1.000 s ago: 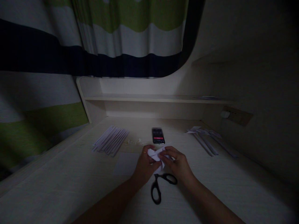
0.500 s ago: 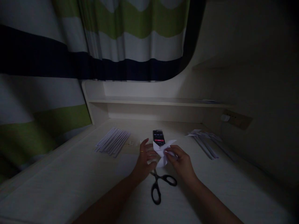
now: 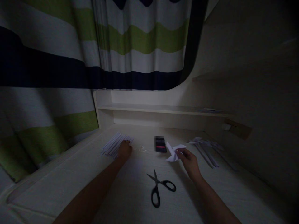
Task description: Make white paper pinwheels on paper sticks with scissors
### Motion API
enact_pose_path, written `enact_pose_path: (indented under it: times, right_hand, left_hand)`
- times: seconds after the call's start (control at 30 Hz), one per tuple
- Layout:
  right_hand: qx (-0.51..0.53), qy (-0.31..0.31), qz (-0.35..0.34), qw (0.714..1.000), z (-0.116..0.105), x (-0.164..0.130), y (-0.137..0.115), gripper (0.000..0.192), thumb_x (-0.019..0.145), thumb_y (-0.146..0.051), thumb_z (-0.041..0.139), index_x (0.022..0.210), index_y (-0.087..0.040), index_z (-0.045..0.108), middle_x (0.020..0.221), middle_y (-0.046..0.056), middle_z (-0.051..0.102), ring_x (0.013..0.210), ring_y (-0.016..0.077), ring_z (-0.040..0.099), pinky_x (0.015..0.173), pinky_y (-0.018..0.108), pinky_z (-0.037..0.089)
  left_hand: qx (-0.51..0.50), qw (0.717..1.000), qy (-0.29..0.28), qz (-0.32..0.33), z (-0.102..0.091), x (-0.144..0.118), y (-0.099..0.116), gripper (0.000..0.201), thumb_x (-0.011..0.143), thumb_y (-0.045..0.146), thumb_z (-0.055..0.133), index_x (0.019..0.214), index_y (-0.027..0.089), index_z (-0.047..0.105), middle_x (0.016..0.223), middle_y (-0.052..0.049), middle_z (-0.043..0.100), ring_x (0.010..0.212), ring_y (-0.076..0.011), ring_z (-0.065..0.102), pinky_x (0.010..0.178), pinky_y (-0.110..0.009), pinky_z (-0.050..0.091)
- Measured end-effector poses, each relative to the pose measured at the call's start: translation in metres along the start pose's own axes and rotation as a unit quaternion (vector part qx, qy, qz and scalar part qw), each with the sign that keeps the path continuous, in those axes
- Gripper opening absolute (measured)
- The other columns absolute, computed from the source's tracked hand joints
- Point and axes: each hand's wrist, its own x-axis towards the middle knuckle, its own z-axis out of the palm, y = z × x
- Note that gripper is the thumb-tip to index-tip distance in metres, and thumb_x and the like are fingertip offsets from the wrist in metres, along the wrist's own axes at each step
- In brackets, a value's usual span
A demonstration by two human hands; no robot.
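My right hand (image 3: pixel 189 160) pinches a white folded paper pinwheel (image 3: pixel 173 152) near its middle, raised a little over the desk beside the phone. At the left, my left hand (image 3: pixel 125 150) reaches onto the right side of a row of white rolled paper sticks (image 3: pixel 113 144). Its fingers are curled down on a paper stick there, and the fingertips are partly hidden. Black-handled scissors (image 3: pixel 157 183) lie spread between my two forearms.
A phone (image 3: pixel 160 144) lies mid-desk, its screen blurred. Small pale bits (image 3: pixel 142 148) sit left of it. Finished-looking pinwheels on sticks (image 3: pixel 206 149) are piled at the right. A shelf (image 3: pixel 151 109) runs across the back, below a striped curtain (image 3: pixel 144 40).
My left hand has left the pinwheel and moved left to the paper sticks. My right hand still holds the pinwheel, now slightly farther right. The camera view has tilted up a little.
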Motion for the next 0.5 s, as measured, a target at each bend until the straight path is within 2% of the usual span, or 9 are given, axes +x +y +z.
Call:
enact_pose_path:
  times: [0.1,0.2,0.33,0.5]
  right_hand:
    - [-0.003,0.001,-0.005,1.000,-0.001,0.001,0.000,0.029,0.063,-0.043,0.058,0.073,-0.016,0.060,0.073,0.005,0.062,0.066,0.0196,0.056,0.061,0.030,0.043]
    - [-0.011,-0.005,-0.008,1.000,0.001,0.000,-0.004,0.027,0.064,-0.041,0.058,0.072,-0.015,0.059,0.071,0.004,0.062,0.064,0.0193,0.055,0.060,0.029,0.043]
    - [-0.016,-0.022,-0.011,1.000,0.005,-0.004,-0.011,0.024,0.067,-0.039,0.056,0.074,-0.016,0.058,0.072,0.004,0.061,0.066,0.0194,0.054,0.060,0.028,0.041]
    - [-0.023,-0.046,-0.006,0.999,0.010,-0.008,-0.015,0.022,0.067,-0.038,0.056,0.073,-0.016,0.057,0.073,0.004,0.061,0.068,0.0196,0.054,0.061,0.028,0.041]
  left_hand:
    - [0.092,0.995,0.020,-0.036,-0.019,0.019,-0.021,0.026,0.069,0.009,0.039,0.089,0.007,0.055,0.100,-0.020,0.053,0.102,-0.0284,0.046,0.085,-0.039,0.033]
    - [0.161,0.984,0.030,-0.075,-0.027,0.034,-0.039,0.029,0.072,0.011,0.034,0.092,0.002,0.053,0.099,-0.026,0.052,0.099,-0.0328,0.047,0.079,-0.042,0.035]
    - [0.209,0.970,0.010,-0.123,-0.023,0.048,-0.055,0.032,0.075,0.012,0.029,0.091,0.000,0.053,0.091,-0.027,0.056,0.089,-0.0336,0.053,0.068,-0.040,0.040]
    - [0.235,0.966,-0.014,-0.107,-0.018,0.054,-0.060,0.031,0.075,0.010,0.030,0.092,0.000,0.054,0.091,-0.026,0.056,0.087,-0.0319,0.054,0.065,-0.038,0.041]
